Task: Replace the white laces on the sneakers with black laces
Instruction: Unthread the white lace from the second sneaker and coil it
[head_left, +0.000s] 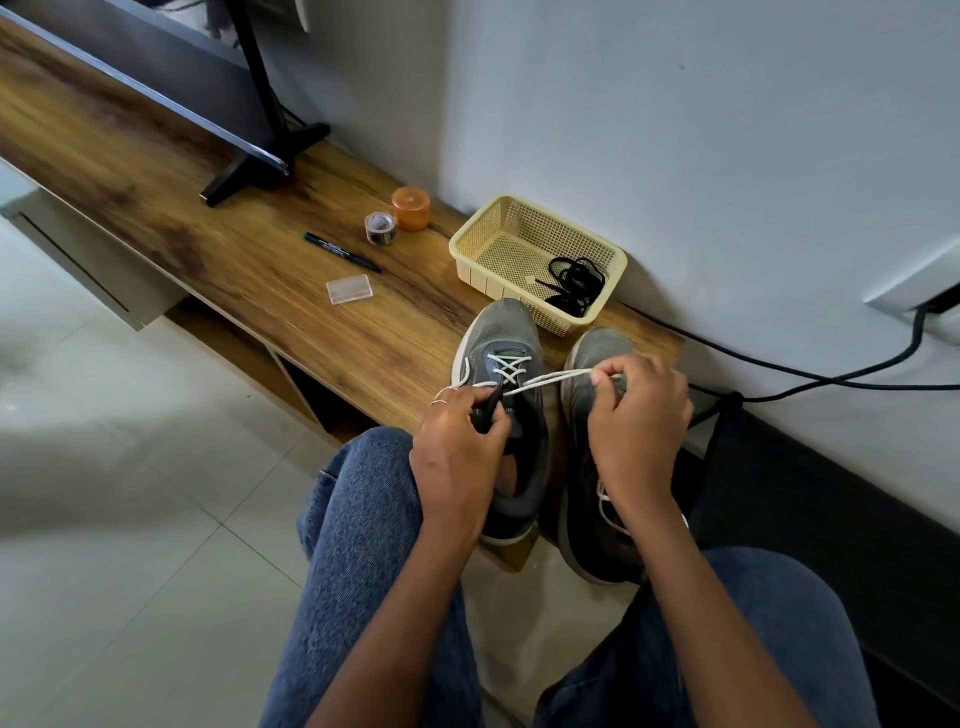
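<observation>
We saw the white lace (540, 382) pulled taut from the left grey sneaker (506, 364) at the worktop's (260, 270) near edge, pinched by our right hand (641, 415); our left hand (457, 447) gripped the tongue. Black laces (574, 283) lay in the yellow basket (498, 228) behind.

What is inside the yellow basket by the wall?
A tangled bundle of black laces lies in the near right corner of the yellow basket. The near wall hides the strip of floor behind it.
</observation>
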